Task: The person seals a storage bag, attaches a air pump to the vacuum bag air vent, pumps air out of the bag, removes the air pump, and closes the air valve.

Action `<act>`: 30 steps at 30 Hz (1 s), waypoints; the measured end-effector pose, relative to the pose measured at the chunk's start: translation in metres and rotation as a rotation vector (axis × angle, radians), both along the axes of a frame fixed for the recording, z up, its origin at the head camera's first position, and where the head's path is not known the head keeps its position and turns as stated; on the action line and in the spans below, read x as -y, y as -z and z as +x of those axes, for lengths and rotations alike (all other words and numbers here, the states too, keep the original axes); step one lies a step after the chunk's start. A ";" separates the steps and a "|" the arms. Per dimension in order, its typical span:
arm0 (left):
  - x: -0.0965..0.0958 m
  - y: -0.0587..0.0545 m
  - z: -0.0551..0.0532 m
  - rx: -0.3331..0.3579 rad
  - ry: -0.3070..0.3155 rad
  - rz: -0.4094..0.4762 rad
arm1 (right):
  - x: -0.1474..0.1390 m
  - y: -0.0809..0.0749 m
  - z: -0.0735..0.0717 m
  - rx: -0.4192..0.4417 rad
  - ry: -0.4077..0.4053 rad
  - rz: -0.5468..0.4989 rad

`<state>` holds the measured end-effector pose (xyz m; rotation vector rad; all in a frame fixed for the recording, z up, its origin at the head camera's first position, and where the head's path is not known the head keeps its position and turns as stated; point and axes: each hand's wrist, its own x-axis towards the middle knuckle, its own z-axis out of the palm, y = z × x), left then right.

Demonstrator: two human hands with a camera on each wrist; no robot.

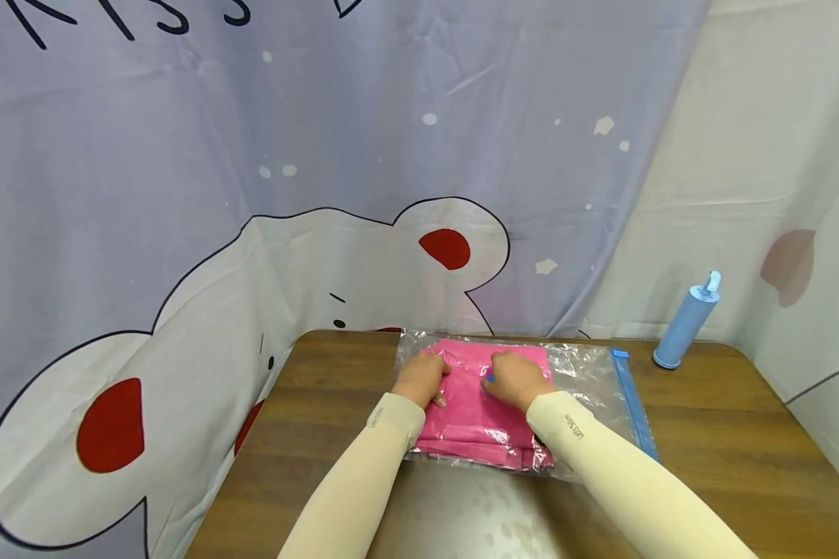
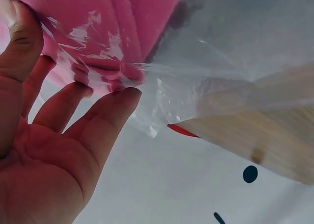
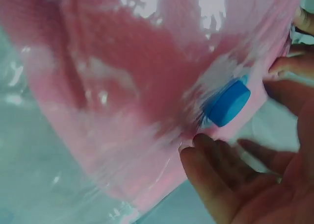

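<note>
A folded pink cloth (image 1: 471, 407) lies inside a clear plastic bag (image 1: 587, 376) on the table, with a round blue valve cap (image 3: 229, 104) on the bag's upper face. My left hand (image 1: 421, 379) rests on the bag's left part; its thumb and spread fingers (image 2: 110, 118) touch the film over the cloth's edge. Just right of the cap is my right hand (image 1: 517, 379), bent fingers with their tips at the film close beside it. In the head view this hand partly hides the cap. A blue zip strip (image 1: 635, 404) runs along the bag's right end.
A light blue hand pump (image 1: 687, 322) stands tilted near the back right of the wooden table (image 1: 322, 404). A printed curtain (image 1: 335, 140) hangs behind the table's far edge and on its left side.
</note>
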<state>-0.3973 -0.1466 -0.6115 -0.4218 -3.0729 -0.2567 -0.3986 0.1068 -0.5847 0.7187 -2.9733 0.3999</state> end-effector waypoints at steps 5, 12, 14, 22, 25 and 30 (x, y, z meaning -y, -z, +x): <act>-0.001 0.000 0.001 0.012 -0.011 0.003 | 0.004 0.006 -0.005 0.011 0.042 0.064; -0.003 -0.005 0.005 0.027 -0.024 0.008 | 0.005 0.025 -0.023 -0.008 -0.010 0.100; -0.002 -0.006 0.005 0.034 -0.026 0.008 | 0.004 0.024 -0.023 -0.021 -0.022 0.089; -0.001 -0.003 0.003 0.028 -0.025 0.012 | 0.006 -0.038 0.022 0.032 -0.080 -0.017; -0.001 -0.002 0.003 0.013 -0.016 0.014 | 0.005 -0.045 0.027 0.050 -0.077 -0.021; -0.001 -0.003 0.002 0.010 -0.019 0.022 | 0.006 -0.027 0.014 0.072 -0.009 0.012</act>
